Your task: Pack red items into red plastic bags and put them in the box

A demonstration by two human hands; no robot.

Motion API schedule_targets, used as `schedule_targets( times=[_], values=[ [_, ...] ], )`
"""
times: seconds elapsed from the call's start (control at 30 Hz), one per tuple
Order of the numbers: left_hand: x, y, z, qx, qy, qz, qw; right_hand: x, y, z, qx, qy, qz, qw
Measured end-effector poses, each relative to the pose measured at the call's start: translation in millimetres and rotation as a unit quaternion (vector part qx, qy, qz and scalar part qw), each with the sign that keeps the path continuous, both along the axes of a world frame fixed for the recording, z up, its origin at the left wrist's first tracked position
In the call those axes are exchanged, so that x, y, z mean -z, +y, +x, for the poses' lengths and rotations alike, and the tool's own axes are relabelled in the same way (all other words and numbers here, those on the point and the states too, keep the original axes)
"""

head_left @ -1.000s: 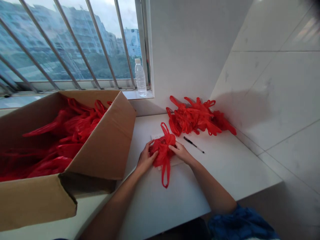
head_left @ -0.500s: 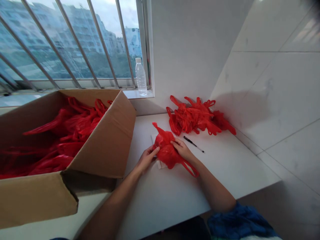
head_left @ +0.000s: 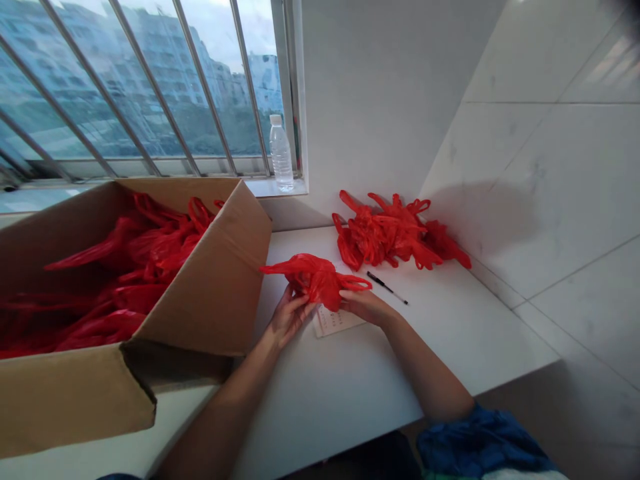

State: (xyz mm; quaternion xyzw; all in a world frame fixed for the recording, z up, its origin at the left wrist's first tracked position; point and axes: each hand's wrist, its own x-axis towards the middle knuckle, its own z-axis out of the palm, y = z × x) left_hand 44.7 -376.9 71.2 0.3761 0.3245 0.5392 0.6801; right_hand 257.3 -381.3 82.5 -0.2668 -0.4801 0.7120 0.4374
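Observation:
A crumpled red plastic bag is held between my two hands above the white table. My left hand grips its lower left side, thumb on top. On the right side, my right hand has its fingers closed on the bag, near a loop handle that sticks out to the right. Another end of the bag points left toward the box. Beneath the bag lies a sheet of paper or booklet with printed marks, partly covered by the bag and my right hand.
A large open cardboard box with red bags fills the left. More red bags lie at the back right, near a black pen. A water bottle stands on the windowsill.
The held bag has turned, its pointed end now to the left and its loop to the right, and has risen slightly in view. More of the paper shows beneath.

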Motion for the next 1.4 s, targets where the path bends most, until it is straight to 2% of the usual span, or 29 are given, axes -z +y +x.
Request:
schedule_targets(
  times=[0.07,0.13,0.33,0.47,0.53,0.6,0.63,0.73,0.8,0.87,0.93,1.03,1.1,1.2,1.3,1.4],
  values=[
    [-3.3,-2.7,0.5,0.025,0.0,0.002,1.0,1.5,0.8,-5.0,0.016,-0.027,0.009,0.999],
    [-4.9,-2.7,-1.0,0.022,0.014,-0.005,1.0,4.1,3.7,-7.2,0.059,-0.047,0.02,0.997],
    [2.6,9.9,-12.2,-0.137,0.118,-0.002,0.984,6.5,13.7,6.5,0.163,-0.013,0.04,0.986],
    [7.8,14.7,-15.4,-0.173,0.146,0.014,0.974,2.1,14.6,18.1,0.173,-0.031,0.095,0.98],
    [9.8,15.9,-16.8,-0.162,0.157,0.021,0.974,2.2,15.3,22.2,0.179,-0.064,0.129,0.973],
    [11.7,17.4,-18.7,-0.127,0.186,0.029,0.974,5.1,16.5,26.5,0.217,-0.135,0.155,0.954],
    [12.5,18.3,-19.8,-0.108,0.208,0.036,0.972,7.3,17.1,28.9,0.25,-0.187,0.163,0.936],
    [13.9,20.2,-22.3,-0.083,0.261,0.048,0.961,13.9,17.7,35.3,0.337,-0.359,0.165,0.855],
    [14.4,19.6,-21.9,-0.084,0.285,0.05,0.954,16.7,16.5,35.7,0.329,-0.423,0.143,0.832],
    [15.0,16.9,-19.0,-0.081,0.309,0.054,0.946,18.7,14.4,30.3,0.287,-0.432,0.117,0.847],
    [16.1,13.1,-14.1,-0.06,0.317,0.057,0.945,20.8,12.5,19.3,0.242,-0.399,0.096,0.879],
    [17.8,8.6,-7.4,-0.023,0.289,0.048,0.956,24.1,12.1,1.5,0.199,-0.284,0.101,0.933],
    [17.7,7.9,-6.1,-0.016,0.266,0.048,0.963,24.4,13.9,-3.4,0.194,-0.201,0.114,0.954],
    [14.3,9.0,-9.9,-0.023,0.218,0.052,0.974,21.4,18.1,4.5,0.206,-0.136,0.108,0.963],
    [10.3,9.0,-15.3,-0.027,0.197,0.041,0.979,18.8,20.8,20.5,0.206,-0.132,0.099,0.965],
    [10.1,6.5,-17.2,0.01,0.25,0.055,0.967,21.1,19.6,30.4,0.147,-0.16,0.118,0.969]
  ],
)
